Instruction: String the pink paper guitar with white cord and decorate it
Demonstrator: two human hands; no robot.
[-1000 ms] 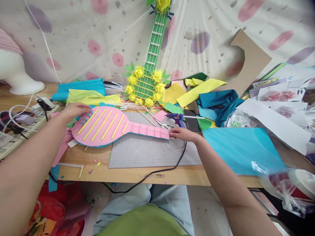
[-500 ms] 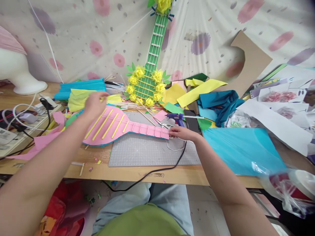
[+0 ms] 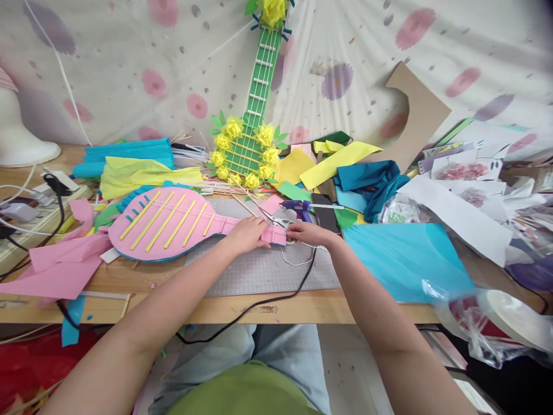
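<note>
A pink paper guitar shape (image 3: 164,222) with yellow strips, blue edging and white strings lies flat, its neck pointing right. My left hand (image 3: 250,235) rests over the neck near its right end, fingers spread on it. At the very tip of the neck, my right hand (image 3: 305,232) pinches white string (image 3: 296,263); a loop of it trails onto the grey cutting mat (image 3: 259,274). Scissors (image 3: 274,218) lie just behind both hands. A purple glue gun (image 3: 298,206) with a white stick sits beyond my right hand, beside a dark phone (image 3: 326,216).
A green guitar (image 3: 260,86) with yellow flowers leans on the back curtain. Blue sheets (image 3: 406,259) lie right, pink paper (image 3: 64,262) and a power strip (image 3: 17,236) left. A black cable (image 3: 268,301) crosses the front edge. Coloured scraps line the back.
My left hand has moved right, from above the guitar's body to its neck. My right hand stays at the neck's tip. The view has shifted, showing more of the body's left end.
</note>
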